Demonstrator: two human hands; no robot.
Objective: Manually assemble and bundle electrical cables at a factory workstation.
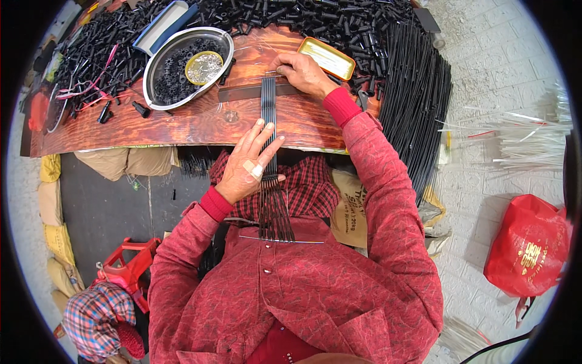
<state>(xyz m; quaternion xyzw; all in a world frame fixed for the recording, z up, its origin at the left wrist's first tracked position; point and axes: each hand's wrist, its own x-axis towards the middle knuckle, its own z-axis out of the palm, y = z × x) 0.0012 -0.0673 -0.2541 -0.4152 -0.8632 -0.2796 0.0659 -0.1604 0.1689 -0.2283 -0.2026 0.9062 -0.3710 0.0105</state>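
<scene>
A flat row of slim black rods (268, 100) runs from the table over its near edge toward my lap, fanning out below. My left hand (247, 162), a bandage on its back, lies across them with fingers stretched on top and the thumb tip showing beyond their right side; it holds the rods. At their far ends, my right hand (300, 73) is closed in a pinch on a thin metal pin (270, 73). Beneath the rods lies a dark flat bar (242, 92). A thin rod (303, 242) crosses their near ends on my lap.
A steel bowl (149, 91) of small black parts holds a round yellow tin (193, 56). A yellow rectangular tin (345, 68) holds thin silvery pieces. Black tubes (285, 15) heap at the back; long black rods (412, 103) lie right. A red bag (524, 242) stands on the floor.
</scene>
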